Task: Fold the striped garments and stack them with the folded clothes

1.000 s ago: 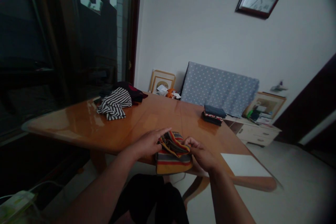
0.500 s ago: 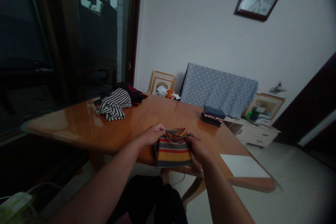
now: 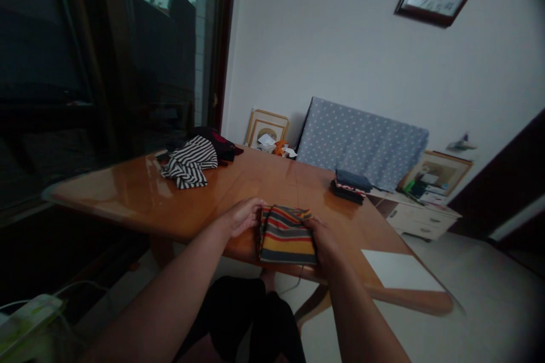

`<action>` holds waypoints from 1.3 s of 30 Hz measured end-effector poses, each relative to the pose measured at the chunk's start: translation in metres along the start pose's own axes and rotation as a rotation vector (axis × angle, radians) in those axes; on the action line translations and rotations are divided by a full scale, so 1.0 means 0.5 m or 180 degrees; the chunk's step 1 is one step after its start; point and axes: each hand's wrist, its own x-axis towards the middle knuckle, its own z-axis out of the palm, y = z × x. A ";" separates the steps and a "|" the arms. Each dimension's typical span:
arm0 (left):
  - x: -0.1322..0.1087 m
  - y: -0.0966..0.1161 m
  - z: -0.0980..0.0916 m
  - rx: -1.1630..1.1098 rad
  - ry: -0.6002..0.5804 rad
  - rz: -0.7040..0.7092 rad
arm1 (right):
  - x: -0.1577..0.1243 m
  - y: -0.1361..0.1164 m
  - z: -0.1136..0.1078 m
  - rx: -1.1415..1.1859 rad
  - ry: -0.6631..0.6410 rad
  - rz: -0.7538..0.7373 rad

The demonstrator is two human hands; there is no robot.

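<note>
A folded cloth with orange, red and grey stripes [image 3: 286, 233] lies on the near edge of the brown wooden table [image 3: 238, 187]. My left hand [image 3: 242, 216] grips its left edge with curled fingers. My right hand [image 3: 323, 241] holds its right edge, fingers closed on the fabric. Both forearms reach in from below.
A black-and-white striped garment [image 3: 189, 161] and a dark red one [image 3: 219, 144] lie at the table's far left. A small stack of folded clothes [image 3: 349, 184] sits at the far right, a white sheet [image 3: 400, 269] at the near right. Beyond stand a dotted panel [image 3: 361, 144] and picture frames.
The striped cloth has gone from half hanging over the table edge to lying flatter on the table as a neater fold. Both hands moved with it and stay on its sides.
</note>
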 end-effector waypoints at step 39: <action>0.032 -0.020 0.004 0.1493 0.0893 0.0056 | 0.044 -0.017 0.121 -0.4160 -0.0101 -0.2126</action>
